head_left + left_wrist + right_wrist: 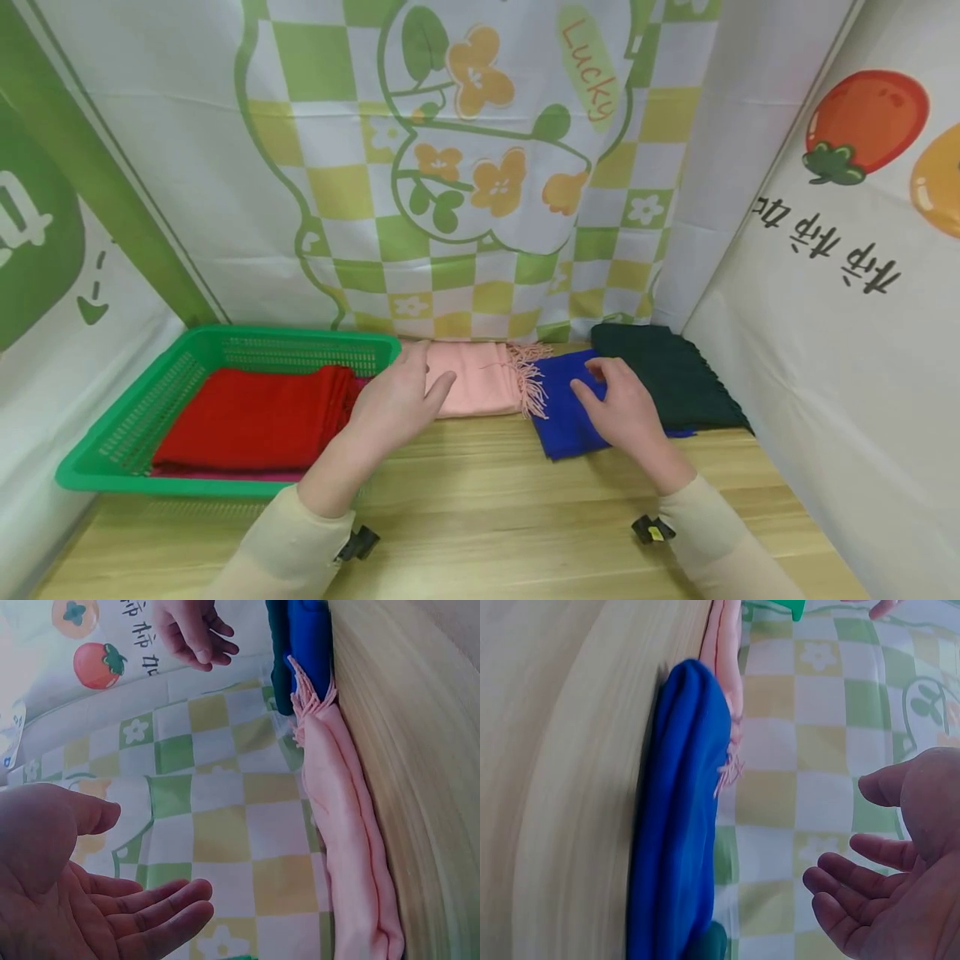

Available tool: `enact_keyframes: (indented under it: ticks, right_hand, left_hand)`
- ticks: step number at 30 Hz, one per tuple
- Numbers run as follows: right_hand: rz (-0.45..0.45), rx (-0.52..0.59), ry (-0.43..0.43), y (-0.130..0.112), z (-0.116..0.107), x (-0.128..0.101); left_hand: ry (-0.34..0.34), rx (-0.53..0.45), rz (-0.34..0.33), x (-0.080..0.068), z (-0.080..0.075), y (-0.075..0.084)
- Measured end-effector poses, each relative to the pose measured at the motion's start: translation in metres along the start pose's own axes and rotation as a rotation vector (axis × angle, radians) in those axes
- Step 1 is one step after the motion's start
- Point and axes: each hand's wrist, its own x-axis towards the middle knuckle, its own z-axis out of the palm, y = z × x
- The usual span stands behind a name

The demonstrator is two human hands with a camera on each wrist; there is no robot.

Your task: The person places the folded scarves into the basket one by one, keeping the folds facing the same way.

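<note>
In the head view my left hand [397, 400] hovers above the table between a green basket and a folded pink scarf [476, 379] with fringed ends. Its fingers are loosely spread and hold nothing, as the left wrist view also shows. My right hand [622, 404] is held over a folded blue cloth [562, 408], hiding part of it. In the right wrist view its fingers [847, 877] are relaxed and apart from the blue cloth. A dark green folded cloth [667, 375] lies at the right, partly beside the blue one.
The green plastic basket [82, 471] stands at the left with a folded red cloth [247, 417] inside and some magenta fabric under it. A printed curtain [450, 283] hangs behind the wooden table [510, 517]. White printed sheets close off both sides.
</note>
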Motion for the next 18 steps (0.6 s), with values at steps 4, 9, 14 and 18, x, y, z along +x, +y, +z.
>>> enact_keyframes:
  ticks: [4, 9, 14, 18]
  right_hand:
    - [0.007, -0.002, 0.008, 0.008, -0.007, -0.001]
    - [0.026, -0.009, 0.014, 0.021, -0.013, -0.003]
    - [0.039, -0.011, 0.008, 0.034, -0.019, -0.004]
    - [0.049, -0.022, 0.004, 0.041, -0.022, -0.005]
  left_hand:
    - [-0.001, 0.010, 0.006, 0.000, 0.004, 0.005]
    - [-0.006, 0.009, 0.007, 0.001, 0.008, 0.011]
    - [-0.023, -0.004, 0.001, 0.003, 0.013, 0.017]
    - [-0.028, -0.011, 0.011, 0.004, 0.018, 0.022]
